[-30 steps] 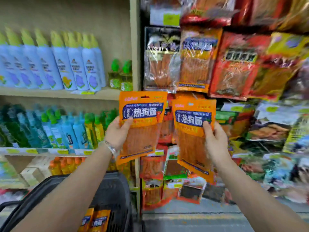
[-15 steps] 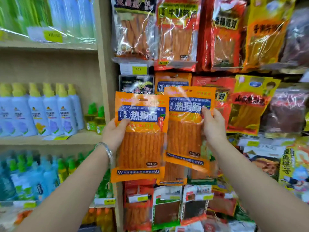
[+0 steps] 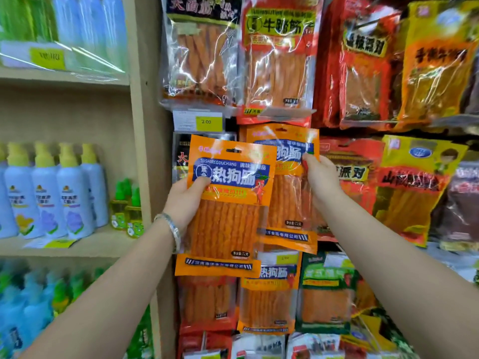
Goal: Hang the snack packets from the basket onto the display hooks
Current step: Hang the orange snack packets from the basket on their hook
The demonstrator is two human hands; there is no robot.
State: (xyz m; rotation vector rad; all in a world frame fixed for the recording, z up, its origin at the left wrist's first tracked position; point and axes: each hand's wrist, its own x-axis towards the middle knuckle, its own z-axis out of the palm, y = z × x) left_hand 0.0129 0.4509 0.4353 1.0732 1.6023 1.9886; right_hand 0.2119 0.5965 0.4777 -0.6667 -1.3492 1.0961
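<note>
The snack wall is already crowded with hung packets. Two more are held up against it, neither visibly on a hook. The left hand has its fingers clamped on the nearer orange packet, and the right hand pinches the farther orange packet by its edge. The basket is out of view, so what remains is unknown.

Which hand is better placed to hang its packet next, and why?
Right, probably: the right hand holds the rear packet higher, against the display; the left hand holds the front packet lower.
</note>
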